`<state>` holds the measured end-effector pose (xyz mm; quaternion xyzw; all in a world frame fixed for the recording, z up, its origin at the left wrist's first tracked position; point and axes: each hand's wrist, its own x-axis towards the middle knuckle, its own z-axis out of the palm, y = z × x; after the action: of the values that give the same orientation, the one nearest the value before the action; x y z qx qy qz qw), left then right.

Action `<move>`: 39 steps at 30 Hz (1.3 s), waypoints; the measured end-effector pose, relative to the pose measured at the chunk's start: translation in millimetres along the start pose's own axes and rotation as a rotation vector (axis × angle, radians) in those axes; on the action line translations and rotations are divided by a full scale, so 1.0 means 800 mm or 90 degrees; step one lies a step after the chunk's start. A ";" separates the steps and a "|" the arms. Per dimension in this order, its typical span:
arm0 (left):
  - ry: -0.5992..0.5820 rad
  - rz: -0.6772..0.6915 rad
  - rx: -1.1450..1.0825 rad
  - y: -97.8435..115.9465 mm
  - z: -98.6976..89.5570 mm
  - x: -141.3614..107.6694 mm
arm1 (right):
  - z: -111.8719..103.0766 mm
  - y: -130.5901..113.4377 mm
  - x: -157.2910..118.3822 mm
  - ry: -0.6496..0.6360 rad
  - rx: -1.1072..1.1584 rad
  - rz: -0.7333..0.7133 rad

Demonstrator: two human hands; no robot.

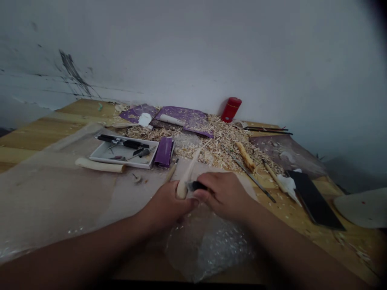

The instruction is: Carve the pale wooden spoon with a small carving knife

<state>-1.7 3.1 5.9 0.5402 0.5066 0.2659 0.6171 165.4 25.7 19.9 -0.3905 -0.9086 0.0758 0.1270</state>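
Observation:
A pale carved piece of wood (188, 174), thick at the near end and narrow toward the far end, points away from me. My left hand (167, 203) is closed around its thick end. In my right hand (226, 194) is a carving knife with a black handle (198, 185). The knife's short blade (190, 185) lies against the right side of the wood, close to my left thumb. Beneath both hands is clear plastic wrap (211, 241).
Wood shavings (223, 137) are heaped at the back. A white tray (139, 164) of tools, purple sandpaper (164, 152) and a pale wood stick (99, 165) lie left. On the right are a metal file (255, 180) and a black slab (316, 201). A red container (231, 109) leans near the wall.

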 end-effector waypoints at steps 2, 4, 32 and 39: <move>0.011 0.015 0.035 0.001 -0.002 0.001 | 0.004 -0.012 0.001 -0.028 0.006 -0.027; 0.036 0.026 0.078 0.000 -0.004 0.000 | 0.006 -0.014 0.001 -0.030 -0.006 -0.031; 0.003 -0.029 -0.060 -0.003 -0.007 -0.001 | 0.008 0.009 0.003 0.021 0.046 0.010; -0.032 0.024 -0.200 0.001 -0.012 -0.006 | 0.008 0.011 0.001 0.030 0.075 -0.007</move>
<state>-11.6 3.1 9.0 0.4527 0.4331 0.3396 0.7016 169.2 32.3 11.6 -0.3793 -0.9013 0.1194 0.1718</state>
